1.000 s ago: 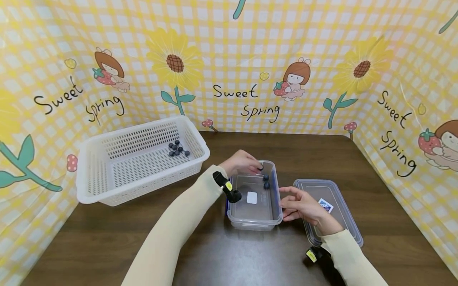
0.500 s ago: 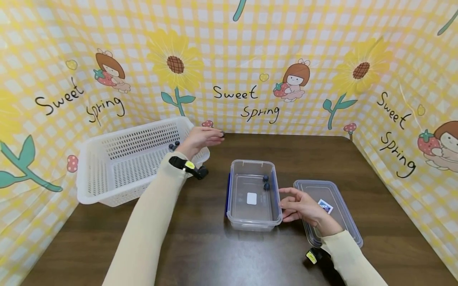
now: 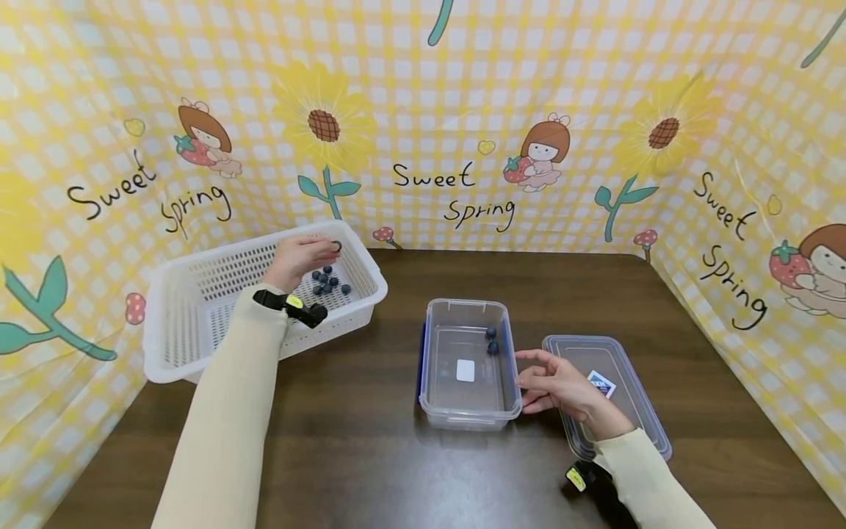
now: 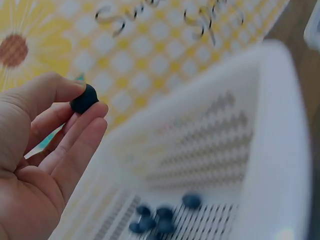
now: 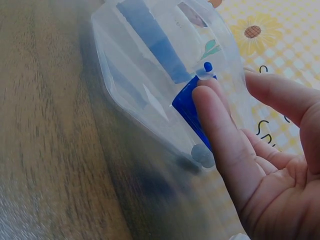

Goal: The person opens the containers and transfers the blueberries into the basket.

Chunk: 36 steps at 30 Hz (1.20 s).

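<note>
My left hand point(image 3: 328, 250) hovers over the back right corner of a white slotted basket point(image 3: 218, 345) and pinches one dark blueberry point(image 4: 84, 98) between thumb and fingertips. Several more blueberries point(image 3: 327, 281) lie on the basket floor just below it. A clear plastic container point(image 3: 465, 420) with blue side clips stands at the table's centre, and two blueberries point(image 3: 492, 340) sit near its right wall. My right hand point(image 3: 537, 375) rests with straight fingers point(image 5: 215, 125) against the container's right side, touching the blue clip point(image 5: 192, 107).
The container's clear lid point(image 3: 634, 400) lies flat on the brown table just right of my right hand. A yellow checked backdrop with sunflowers point(image 3: 423, 110) closes in the back and both sides. Bare wood lies in front of the container.
My left hand lifted a blueberry out of the clear container and carried it left to above the basket. My right hand has stayed against the container.
</note>
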Each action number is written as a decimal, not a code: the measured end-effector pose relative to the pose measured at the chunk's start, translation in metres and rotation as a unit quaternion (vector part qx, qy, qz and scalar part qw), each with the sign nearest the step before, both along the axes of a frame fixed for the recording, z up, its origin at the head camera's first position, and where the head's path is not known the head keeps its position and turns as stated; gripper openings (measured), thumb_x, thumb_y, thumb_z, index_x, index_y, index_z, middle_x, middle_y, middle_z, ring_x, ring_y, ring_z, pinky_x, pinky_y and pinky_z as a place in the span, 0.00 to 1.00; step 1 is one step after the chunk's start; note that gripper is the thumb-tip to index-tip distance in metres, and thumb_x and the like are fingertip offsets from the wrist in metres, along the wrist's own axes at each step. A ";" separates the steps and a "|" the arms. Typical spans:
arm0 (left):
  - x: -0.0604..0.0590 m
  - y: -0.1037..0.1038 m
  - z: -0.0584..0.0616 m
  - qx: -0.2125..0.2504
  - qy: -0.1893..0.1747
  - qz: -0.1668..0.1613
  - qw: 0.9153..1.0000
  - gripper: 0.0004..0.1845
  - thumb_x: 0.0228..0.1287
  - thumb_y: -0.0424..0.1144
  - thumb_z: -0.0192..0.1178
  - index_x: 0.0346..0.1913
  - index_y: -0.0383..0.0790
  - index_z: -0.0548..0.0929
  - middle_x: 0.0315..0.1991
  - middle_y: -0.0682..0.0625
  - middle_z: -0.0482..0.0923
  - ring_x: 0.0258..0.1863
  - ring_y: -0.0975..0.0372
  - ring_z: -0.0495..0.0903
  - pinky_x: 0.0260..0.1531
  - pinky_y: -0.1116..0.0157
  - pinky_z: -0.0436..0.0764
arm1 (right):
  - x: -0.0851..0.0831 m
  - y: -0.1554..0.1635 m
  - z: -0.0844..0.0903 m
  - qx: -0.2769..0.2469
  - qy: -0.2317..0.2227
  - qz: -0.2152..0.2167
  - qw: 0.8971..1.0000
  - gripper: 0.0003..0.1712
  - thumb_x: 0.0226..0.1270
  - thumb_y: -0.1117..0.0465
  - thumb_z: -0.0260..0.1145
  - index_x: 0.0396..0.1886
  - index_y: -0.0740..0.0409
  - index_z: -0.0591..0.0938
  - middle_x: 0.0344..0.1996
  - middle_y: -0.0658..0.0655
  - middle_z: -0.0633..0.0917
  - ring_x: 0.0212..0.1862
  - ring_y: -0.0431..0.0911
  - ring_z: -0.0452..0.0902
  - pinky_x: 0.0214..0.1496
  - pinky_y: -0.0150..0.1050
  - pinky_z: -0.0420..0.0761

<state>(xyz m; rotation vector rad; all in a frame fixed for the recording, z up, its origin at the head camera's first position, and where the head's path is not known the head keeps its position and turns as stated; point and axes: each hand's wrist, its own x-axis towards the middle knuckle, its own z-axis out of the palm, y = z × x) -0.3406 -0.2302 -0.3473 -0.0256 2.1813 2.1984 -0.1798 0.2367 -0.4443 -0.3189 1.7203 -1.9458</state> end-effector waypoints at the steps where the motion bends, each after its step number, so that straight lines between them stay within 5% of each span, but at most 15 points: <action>1: 0.001 -0.006 -0.004 -0.008 -0.002 0.007 1.000 0.23 0.69 0.30 0.62 0.62 0.20 0.73 0.32 0.52 0.87 0.39 0.63 0.87 0.51 0.64 0.84 | 0.000 0.000 -0.001 0.002 -0.002 -0.001 1.000 0.34 0.70 0.73 0.60 0.69 0.74 0.55 0.36 0.56 0.85 0.30 0.46 0.86 0.36 0.42 0.89; 6: 0.000 -0.035 -0.017 0.023 -0.031 0.074 0.997 0.06 0.68 0.27 0.61 0.44 0.32 0.85 0.27 0.55 0.86 0.34 0.63 0.87 0.50 0.63 0.84 | -0.002 -0.001 -0.003 0.008 -0.004 -0.002 1.000 0.34 0.70 0.73 0.60 0.69 0.74 0.55 0.36 0.56 0.85 0.30 0.46 0.86 0.35 0.43 0.89; 9: -0.001 -0.048 -0.019 0.095 -0.060 0.134 0.985 0.11 0.66 0.23 0.61 0.28 0.38 0.84 0.23 0.52 0.85 0.27 0.63 0.86 0.41 0.66 0.87 | -0.003 -0.001 -0.003 0.006 -0.003 0.001 1.000 0.34 0.70 0.73 0.60 0.69 0.74 0.55 0.36 0.56 0.85 0.30 0.46 0.86 0.35 0.43 0.89; 13: -0.002 -0.057 -0.019 0.121 -0.106 0.196 0.967 0.05 0.64 0.23 0.63 0.36 0.35 0.81 0.21 0.52 0.83 0.24 0.64 0.85 0.44 0.67 0.85 | -0.003 -0.002 -0.002 0.002 -0.003 0.003 1.000 0.34 0.70 0.74 0.60 0.69 0.74 0.55 0.36 0.56 0.85 0.30 0.46 0.86 0.35 0.42 0.89; 16: 0.000 -0.057 -0.020 0.086 -0.134 0.203 0.966 0.13 0.65 0.27 0.64 0.51 0.33 0.77 0.27 0.51 0.82 0.28 0.64 0.85 0.53 0.65 0.81 | -0.002 -0.002 -0.001 0.001 -0.001 0.006 1.000 0.34 0.69 0.73 0.61 0.69 0.74 0.55 0.36 0.55 0.85 0.31 0.46 0.86 0.36 0.42 0.89; 22: -0.001 -0.037 -0.013 0.015 -0.130 0.122 0.984 0.28 0.71 0.31 0.59 0.70 0.30 0.66 0.54 0.44 0.74 0.45 0.63 0.80 0.61 0.64 0.76 | -0.001 -0.001 -0.002 0.003 0.001 0.004 1.000 0.34 0.70 0.73 0.61 0.69 0.74 0.55 0.36 0.55 0.85 0.31 0.46 0.86 0.36 0.42 0.89; 27: -0.004 0.000 0.003 -0.002 -0.090 0.026 0.996 0.26 0.72 0.31 0.57 0.69 0.26 0.67 0.57 0.42 0.73 0.51 0.60 0.78 0.65 0.61 0.73 | -0.001 0.001 -0.003 0.010 -0.005 -0.005 1.000 0.33 0.70 0.73 0.60 0.69 0.74 0.55 0.36 0.56 0.85 0.30 0.46 0.86 0.35 0.42 0.89; 32: -0.002 0.049 0.019 0.026 -0.092 -0.057 0.994 0.23 0.74 0.30 0.55 0.67 0.24 0.68 0.60 0.38 0.72 0.59 0.52 0.75 0.65 0.59 0.74 | -0.003 0.000 -0.003 0.008 -0.005 -0.005 1.000 0.33 0.70 0.73 0.59 0.70 0.73 0.55 0.36 0.55 0.85 0.30 0.46 0.86 0.35 0.42 0.89; 36: 0.005 0.089 0.021 0.054 -0.101 -0.107 0.988 0.23 0.74 0.25 0.52 0.69 0.23 0.66 0.66 0.31 0.68 0.54 0.52 0.80 0.64 0.57 0.75 | -0.002 0.000 -0.002 0.008 -0.006 -0.004 1.000 0.34 0.70 0.73 0.60 0.70 0.74 0.55 0.36 0.55 0.85 0.30 0.46 0.86 0.36 0.42 0.89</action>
